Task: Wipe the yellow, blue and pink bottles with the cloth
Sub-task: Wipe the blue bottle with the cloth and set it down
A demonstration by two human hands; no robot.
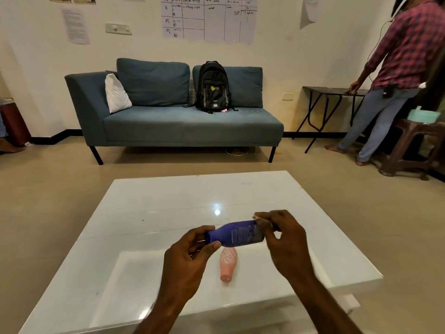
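Note:
I hold the blue bottle (237, 233) sideways above the white table (156, 208). My left hand (190, 256) grips its cap end. My right hand (283, 239) is closed at the bottle's base, with a small pale cloth (261, 219) pinched in its fingers against the bottle; most of the cloth is hidden. The pink bottle (227, 263) lies on its side on the table just below the blue one, cap toward me. No yellow bottle is in view.
A blue-grey sofa (173, 126) with a black backpack (213, 86) and a white pillow stands beyond the table. At the far right a person (395, 75) leans on a dark folding table beside a brown stool (414, 145).

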